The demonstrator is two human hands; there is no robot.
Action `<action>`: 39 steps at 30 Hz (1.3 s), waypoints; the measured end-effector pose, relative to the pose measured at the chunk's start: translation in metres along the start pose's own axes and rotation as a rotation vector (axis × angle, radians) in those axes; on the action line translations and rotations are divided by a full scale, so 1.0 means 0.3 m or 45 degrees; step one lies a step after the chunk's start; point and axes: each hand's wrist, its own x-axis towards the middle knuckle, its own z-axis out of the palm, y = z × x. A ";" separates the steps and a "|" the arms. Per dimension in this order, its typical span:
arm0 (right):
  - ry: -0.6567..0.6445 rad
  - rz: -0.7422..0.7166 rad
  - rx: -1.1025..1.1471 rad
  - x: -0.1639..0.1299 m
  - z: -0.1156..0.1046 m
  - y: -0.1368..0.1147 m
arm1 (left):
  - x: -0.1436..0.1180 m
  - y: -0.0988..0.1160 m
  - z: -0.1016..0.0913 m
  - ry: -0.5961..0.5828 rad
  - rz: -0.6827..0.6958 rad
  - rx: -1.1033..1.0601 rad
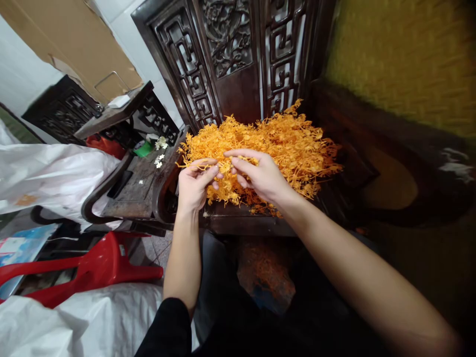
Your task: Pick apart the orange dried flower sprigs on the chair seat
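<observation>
A big heap of thin orange strands (275,144) lies on the seat of a dark carved wooden chair (238,64). Both hands meet at the heap's near edge. My left hand (195,186) pinches a few orange strands between thumb and fingers. My right hand (260,173) holds the other end of the same small bunch (223,166), fingers curled over it. More orange strands (266,270) sit lower down, in a dim container below the seat edge.
A dark wooden side table (137,188) with small white flowers (160,148) stands left of the chair. White plastic sacks (52,173) and a red plastic stool (92,267) lie at the left. Cardboard (74,44) leans on the wall. A yellow cushion (405,59) fills the right.
</observation>
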 end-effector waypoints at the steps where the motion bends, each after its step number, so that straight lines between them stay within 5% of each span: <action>1: -0.016 -0.008 0.005 0.000 0.002 0.002 | -0.001 -0.002 0.001 0.006 0.007 0.013; 6: -0.047 -0.024 -0.150 -0.006 0.009 0.015 | 0.006 -0.020 0.001 0.050 0.037 0.092; 15: 0.041 -0.259 -0.699 -0.016 0.028 0.006 | 0.000 -0.044 0.031 0.187 0.354 0.381; 22: -0.073 -0.105 -0.559 -0.068 0.020 -0.073 | 0.121 -0.070 -0.089 0.678 0.403 0.271; 28: -0.118 0.043 -0.315 -0.059 -0.037 -0.071 | 0.078 -0.047 -0.044 0.268 0.296 0.102; 31: -0.061 -0.028 -0.259 -0.037 -0.056 -0.052 | 0.056 -0.031 -0.004 0.287 0.253 0.062; 35: -0.074 -0.171 -0.597 -0.022 -0.054 -0.027 | 0.053 -0.022 0.003 0.334 0.291 0.100; 39: -0.152 -0.058 -0.696 -0.025 -0.026 -0.008 | 0.038 -0.026 0.009 0.234 0.285 0.169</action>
